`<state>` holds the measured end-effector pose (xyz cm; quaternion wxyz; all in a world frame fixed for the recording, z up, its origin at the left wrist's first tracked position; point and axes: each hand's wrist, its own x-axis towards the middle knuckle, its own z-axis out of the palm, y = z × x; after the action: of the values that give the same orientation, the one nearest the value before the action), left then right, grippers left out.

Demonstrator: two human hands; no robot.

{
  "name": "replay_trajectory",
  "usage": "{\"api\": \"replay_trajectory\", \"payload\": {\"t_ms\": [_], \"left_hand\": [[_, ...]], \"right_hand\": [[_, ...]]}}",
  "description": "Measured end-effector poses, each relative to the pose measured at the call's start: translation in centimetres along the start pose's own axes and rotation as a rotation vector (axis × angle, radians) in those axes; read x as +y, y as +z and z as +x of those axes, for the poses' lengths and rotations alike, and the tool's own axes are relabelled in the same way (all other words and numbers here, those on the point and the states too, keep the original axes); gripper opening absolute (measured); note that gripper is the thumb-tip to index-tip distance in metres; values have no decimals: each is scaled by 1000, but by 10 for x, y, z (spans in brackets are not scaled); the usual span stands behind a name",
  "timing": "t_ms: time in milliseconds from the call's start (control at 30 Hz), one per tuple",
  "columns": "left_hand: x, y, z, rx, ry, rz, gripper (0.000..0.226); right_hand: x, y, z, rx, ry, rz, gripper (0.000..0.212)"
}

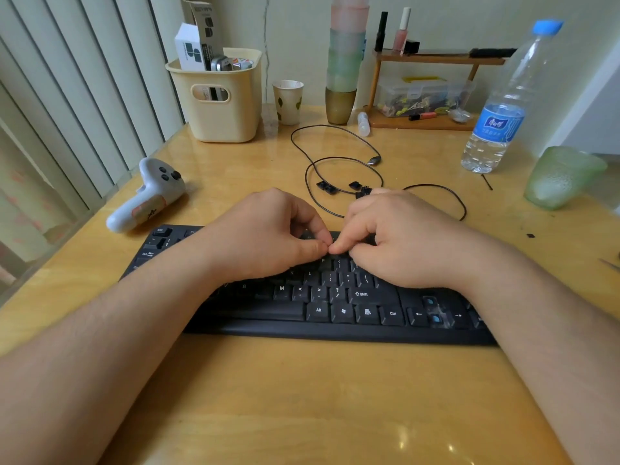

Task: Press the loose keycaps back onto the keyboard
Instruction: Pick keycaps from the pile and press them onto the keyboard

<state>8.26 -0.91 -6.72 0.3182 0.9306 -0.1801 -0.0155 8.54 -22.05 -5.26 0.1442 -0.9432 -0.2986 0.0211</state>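
A black keyboard point(364, 312) lies across the wooden desk point(302, 397). My left hand point(268, 236) and my right hand point(402, 236) are both over its upper rows, fingers curled. Their thumb tips meet and press down on the top rows near the P key. What lies under the thumbs is hidden. Loose black keycaps point(327, 187) lie behind my hands inside a loop of cable, with more of them point(356, 186) beside my right knuckles. Two bare sockets with blue stems point(432, 310) show in the arrow-key block.
The black USB cable point(339, 158) coils behind the keyboard. A white controller point(147, 196) lies at the left, with a cream basket point(221, 105) and paper cup point(288, 102) behind it. At the right stand a water bottle point(496, 122) and a green glass object point(560, 176).
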Motion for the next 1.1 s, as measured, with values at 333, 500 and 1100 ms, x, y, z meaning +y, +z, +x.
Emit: {"api": "replay_trajectory", "payload": {"t_ms": [333, 500, 1100], "left_hand": [[-4, -5, 1, 78, -24, -29, 12], [-4, -4, 1, 84, -6, 45, 18], [-4, 1, 2, 83, 37, 96, 17]], "right_hand": [[-6, 6, -1, 78, 45, 24, 11], [-14, 6, 0, 52, 93, 29, 20], [-25, 12, 2, 56, 223, 96, 5]]}}
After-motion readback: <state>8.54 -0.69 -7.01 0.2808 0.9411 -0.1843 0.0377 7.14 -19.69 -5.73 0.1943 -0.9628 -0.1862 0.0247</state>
